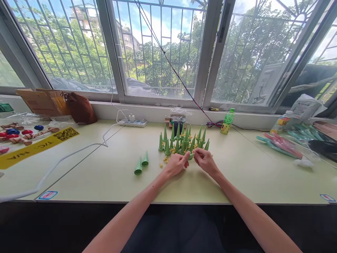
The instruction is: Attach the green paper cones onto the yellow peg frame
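Note:
My left hand (177,164) is closed, its thumb and fingers pinching a small green cone (191,155) lying nearly sideways. Right beside it, my right hand (205,161) is closed too, fingertips pressed together at the cone's end; whatever they pinch is too small to make out. Just beyond both hands stands a cluster of upright green cones (167,149), with small yellow pieces (166,160) scattered among and in front of them. Two more green cones (138,166) lie apart to the left, tilted, their wide ends toward me.
A green-labelled bottle (227,121) and a power strip (133,122) stand by the window wall. A white cable (71,153) crosses the table on the left, near wooden toys with coloured balls (27,132). Plastic bags (283,144) and a second bottle (282,122) lie right.

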